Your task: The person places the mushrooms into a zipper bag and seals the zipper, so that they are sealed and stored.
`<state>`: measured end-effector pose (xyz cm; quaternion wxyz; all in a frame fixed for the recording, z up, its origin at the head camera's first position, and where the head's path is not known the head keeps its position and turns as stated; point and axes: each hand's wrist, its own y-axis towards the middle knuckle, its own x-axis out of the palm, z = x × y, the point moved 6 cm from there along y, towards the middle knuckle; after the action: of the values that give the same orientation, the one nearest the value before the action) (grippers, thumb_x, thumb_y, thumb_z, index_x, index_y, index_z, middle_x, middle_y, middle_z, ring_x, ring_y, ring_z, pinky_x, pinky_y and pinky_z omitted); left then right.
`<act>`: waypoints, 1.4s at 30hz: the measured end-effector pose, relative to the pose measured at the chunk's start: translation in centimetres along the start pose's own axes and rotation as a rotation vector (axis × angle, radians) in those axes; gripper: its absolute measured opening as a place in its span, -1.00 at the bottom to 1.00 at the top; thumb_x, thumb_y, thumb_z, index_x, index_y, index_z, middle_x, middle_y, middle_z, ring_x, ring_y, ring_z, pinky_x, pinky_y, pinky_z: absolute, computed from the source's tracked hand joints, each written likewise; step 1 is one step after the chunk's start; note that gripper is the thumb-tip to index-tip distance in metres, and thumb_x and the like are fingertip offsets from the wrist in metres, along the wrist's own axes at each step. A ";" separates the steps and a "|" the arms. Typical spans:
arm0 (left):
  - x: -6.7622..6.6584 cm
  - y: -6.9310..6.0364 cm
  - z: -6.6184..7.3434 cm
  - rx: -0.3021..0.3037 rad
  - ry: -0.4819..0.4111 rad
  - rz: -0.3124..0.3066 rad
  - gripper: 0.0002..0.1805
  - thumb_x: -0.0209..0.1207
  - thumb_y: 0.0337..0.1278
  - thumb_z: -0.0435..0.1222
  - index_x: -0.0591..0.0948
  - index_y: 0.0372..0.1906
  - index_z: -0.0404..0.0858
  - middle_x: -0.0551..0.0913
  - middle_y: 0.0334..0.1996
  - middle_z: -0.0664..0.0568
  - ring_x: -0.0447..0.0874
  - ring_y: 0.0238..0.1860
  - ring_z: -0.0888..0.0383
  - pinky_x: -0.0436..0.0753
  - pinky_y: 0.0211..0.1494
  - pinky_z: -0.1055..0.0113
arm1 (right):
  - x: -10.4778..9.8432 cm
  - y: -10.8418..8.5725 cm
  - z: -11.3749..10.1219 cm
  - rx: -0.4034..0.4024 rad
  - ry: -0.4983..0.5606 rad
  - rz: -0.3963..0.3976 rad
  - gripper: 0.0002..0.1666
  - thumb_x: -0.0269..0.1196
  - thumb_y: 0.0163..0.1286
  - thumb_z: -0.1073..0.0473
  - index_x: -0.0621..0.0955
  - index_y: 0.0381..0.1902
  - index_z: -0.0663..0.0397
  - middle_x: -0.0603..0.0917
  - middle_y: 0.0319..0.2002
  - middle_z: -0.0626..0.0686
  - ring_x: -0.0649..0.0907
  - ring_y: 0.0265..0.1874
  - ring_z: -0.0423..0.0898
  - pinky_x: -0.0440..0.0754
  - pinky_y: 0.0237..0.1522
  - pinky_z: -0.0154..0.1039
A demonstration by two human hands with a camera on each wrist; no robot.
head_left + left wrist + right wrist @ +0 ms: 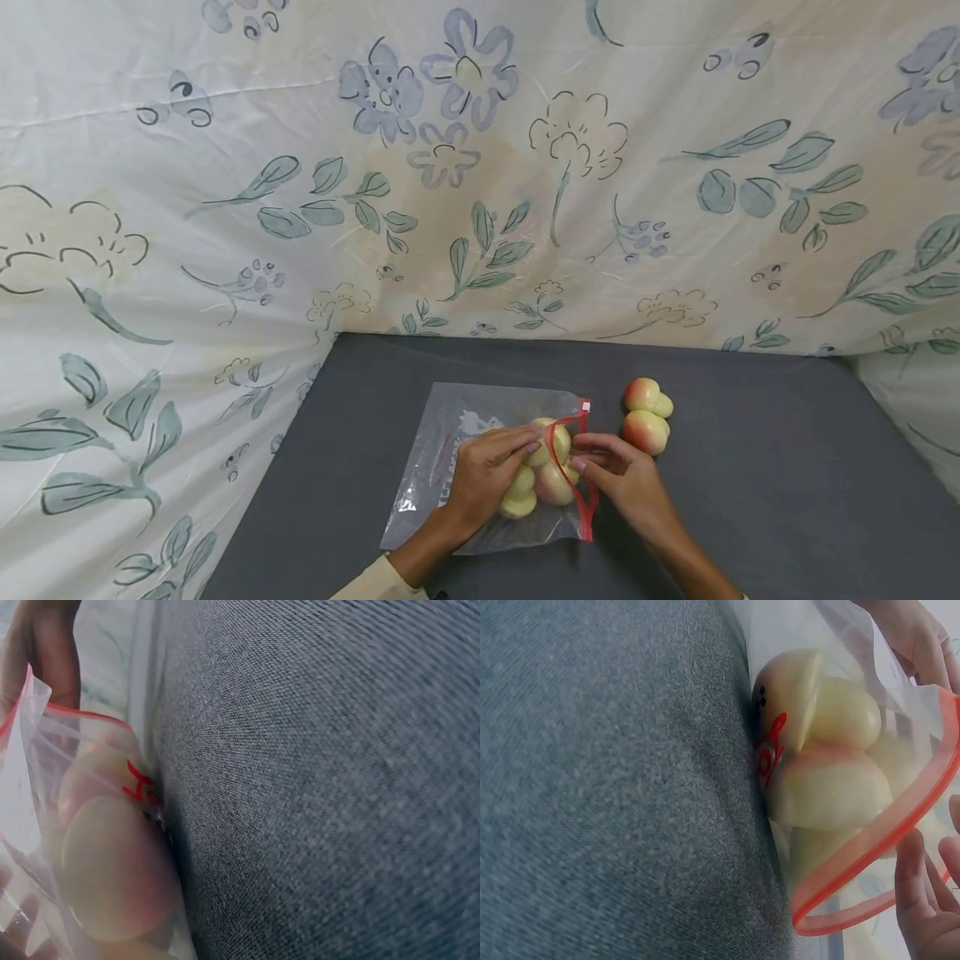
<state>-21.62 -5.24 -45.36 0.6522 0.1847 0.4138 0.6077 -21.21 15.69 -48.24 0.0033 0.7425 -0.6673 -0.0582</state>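
A clear zip bag [420, 467] with a red zip strip lies on the dark table, its mouth to the right and gaping. Inside are several yellow and reddish mushrooms [847, 712] with domed caps and thick stems, partly hidden by the hands. My left hand [483, 471] lies over the bag and pinches its upper film near the mouth. At the red strip is my right hand [626, 479], its fingertips in the opening close to the mushrooms. In the right wrist view its thumb [911, 862] touches the strip, the fingers apart from it.
Two more mushrooms [645, 417] lie outside the bag, just beyond my right hand. The dark table [772, 467] reaches back to a flowered cloth [480, 208], which also hangs along the left side.
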 end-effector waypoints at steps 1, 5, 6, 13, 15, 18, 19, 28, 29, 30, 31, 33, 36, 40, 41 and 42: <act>0.0 0.0 0.0 -0.005 -0.002 -0.004 -0.77 0.43 0.26 -0.43 0.84 -0.01 -0.28 0.87 -0.06 0.00 0.86 0.02 0.06 0.75 0.17 0.33 | 0.0 0.0 0.0 -0.006 0.006 -0.008 -0.56 0.42 0.39 0.39 0.64 0.18 0.47 0.74 0.09 0.32 0.80 -0.06 -0.21 0.80 -0.10 -0.31; 0.2 0.0 -0.2 -0.021 -0.007 -0.017 -0.76 0.42 0.29 -0.39 0.84 0.02 -0.24 0.86 -0.02 0.03 0.84 0.05 0.10 0.74 0.19 0.33 | 0.0 -0.1 0.0 -0.018 0.000 -0.011 -0.56 0.42 0.39 0.39 0.64 0.17 0.48 0.77 0.06 0.26 0.80 -0.06 -0.23 0.78 -0.10 -0.33; 0.2 0.0 -0.2 -0.021 -0.007 -0.019 -0.76 0.42 0.29 -0.39 0.84 0.03 -0.24 0.86 -0.02 0.03 0.84 0.06 0.11 0.74 0.18 0.33 | -0.1 -0.1 0.0 -0.022 -0.004 -0.009 -0.57 0.42 0.38 0.39 0.65 0.17 0.47 0.78 0.05 0.23 0.80 -0.06 -0.23 0.78 -0.10 -0.34; 0.2 0.0 -0.1 -0.014 -0.002 -0.018 -0.75 0.43 0.26 -0.42 0.84 0.03 -0.25 0.86 -0.03 0.03 0.85 0.04 0.13 0.74 0.17 0.35 | -1.1 -0.4 0.4 -0.014 -0.027 0.023 -0.58 0.42 0.39 0.39 0.65 0.16 0.47 0.81 -0.02 0.15 0.80 -0.08 -0.22 0.78 -0.14 -0.32; 0.2 -0.1 -0.1 -0.007 -0.001 -0.014 -0.74 0.44 0.24 -0.44 0.84 0.02 -0.26 0.86 -0.04 0.01 0.85 0.03 0.11 0.75 0.16 0.36 | -1.5 -0.4 0.5 0.009 -0.030 0.042 -0.60 0.42 0.40 0.40 0.66 0.16 0.44 0.81 -0.03 0.17 0.79 -0.11 -0.25 0.80 -0.15 -0.29; 0.2 -0.1 0.1 0.009 0.003 -0.004 -0.74 0.44 0.22 -0.45 0.84 0.02 -0.29 0.86 -0.05 -0.02 0.86 0.00 0.07 0.75 0.14 0.35 | -1.9 -0.5 0.7 0.038 -0.040 0.063 -0.60 0.42 0.40 0.39 0.66 0.16 0.42 0.80 -0.03 0.23 0.80 -0.14 -0.26 0.81 -0.15 -0.26; 0.2 0.0 0.1 0.015 0.003 0.000 -0.74 0.44 0.22 -0.46 0.84 0.01 -0.30 0.86 -0.05 -0.03 0.86 -0.01 0.06 0.76 0.13 0.34 | -2.0 -0.5 0.8 0.046 -0.040 0.069 -0.59 0.42 0.40 0.39 0.66 0.16 0.42 0.79 -0.02 0.26 0.80 -0.14 -0.25 0.82 -0.15 -0.24; 0.1 -0.2 0.0 0.002 0.002 0.001 -0.73 0.45 0.20 -0.46 0.83 0.01 -0.31 0.86 -0.05 -0.05 0.86 0.00 0.03 0.77 0.13 0.30 | -3.2 -0.8 1.1 0.055 -0.083 0.118 -0.55 0.44 0.40 0.35 0.64 0.19 0.44 0.80 0.00 0.12 0.77 -0.14 -0.30 0.80 -0.20 -0.26; 0.1 -0.3 0.0 -0.001 0.002 0.001 -0.73 0.46 0.19 -0.47 0.83 0.01 -0.31 0.86 -0.05 -0.05 0.86 0.00 0.03 0.76 0.13 0.30 | -3.3 -0.8 1.1 0.050 -0.084 0.120 -0.55 0.44 0.40 0.35 0.64 0.19 0.44 0.80 -0.01 0.09 0.77 -0.14 -0.30 0.80 -0.21 -0.25; 0.1 -0.3 0.0 -0.002 0.000 0.001 -0.72 0.46 0.18 -0.48 0.83 0.01 -0.31 0.86 -0.05 -0.05 0.86 0.00 0.03 0.77 0.13 0.30 | -3.4 -0.8 1.1 0.042 -0.088 0.122 -0.56 0.44 0.40 0.35 0.64 0.18 0.45 0.80 -0.01 0.07 0.77 -0.14 -0.31 0.80 -0.22 -0.25; 0.1 -0.3 0.0 -0.003 -0.001 0.002 -0.72 0.46 0.18 -0.48 0.84 0.01 -0.31 0.86 -0.05 -0.05 0.86 -0.01 0.03 0.76 0.13 0.31 | -3.5 -0.8 1.1 0.034 -0.087 0.123 -0.56 0.43 0.40 0.37 0.64 0.18 0.46 0.81 -0.02 0.06 0.77 -0.15 -0.32 0.81 -0.23 -0.24; 0.1 -0.3 0.0 0.003 -0.001 0.005 -0.72 0.46 0.18 -0.48 0.83 0.00 -0.32 0.86 -0.06 -0.05 0.86 -0.01 0.03 0.77 0.12 0.31 | -3.7 -0.8 1.1 0.022 -0.090 0.128 -0.57 0.42 0.40 0.39 0.64 0.18 0.46 0.81 -0.04 0.04 0.76 -0.16 -0.33 0.81 -0.24 -0.24; 0.0 -0.3 0.1 0.017 0.004 0.007 -0.72 0.46 0.18 -0.48 0.83 0.01 -0.32 0.86 -0.06 -0.05 0.87 -0.02 0.03 0.77 0.11 0.32 | -4.0 -0.8 1.1 0.024 -0.096 0.138 -0.55 0.44 0.39 0.37 0.64 0.18 0.45 0.81 -0.06 0.00 0.77 -0.18 -0.31 0.81 -0.25 -0.22; 0.0 -0.3 0.1 0.026 0.012 0.005 -0.72 0.46 0.18 -0.48 0.83 0.01 -0.32 0.86 -0.06 -0.05 0.87 -0.02 0.02 0.76 0.12 0.33 | -4.5 -0.9 1.0 0.051 -0.096 0.156 -0.52 0.47 0.39 0.31 0.64 0.20 0.41 0.80 -0.07 -0.04 0.77 -0.19 -0.24 0.82 -0.25 -0.20; 0.0 -0.3 0.1 0.025 0.014 0.005 -0.72 0.45 0.18 -0.48 0.83 0.01 -0.32 0.86 -0.06 -0.05 0.87 -0.02 0.03 0.76 0.12 0.33 | -4.6 -0.9 1.0 0.056 -0.095 0.160 -0.51 0.47 0.39 0.30 0.64 0.21 0.40 0.80 -0.06 -0.04 0.77 -0.19 -0.24 0.82 -0.25 -0.20; 0.0 -0.3 0.1 0.024 0.015 0.004 -0.72 0.45 0.19 -0.47 0.83 0.01 -0.32 0.86 -0.06 -0.05 0.87 -0.02 0.03 0.76 0.12 0.33 | -4.8 -0.9 1.0 0.060 -0.095 0.165 -0.51 0.47 0.39 0.29 0.64 0.21 0.39 0.79 -0.06 -0.04 0.77 -0.19 -0.24 0.82 -0.25 -0.20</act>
<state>-21.32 -5.27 -45.54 0.6457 0.1890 0.4254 0.6053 -20.94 20.59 -48.91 -0.0457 0.6810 -0.7272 -0.0729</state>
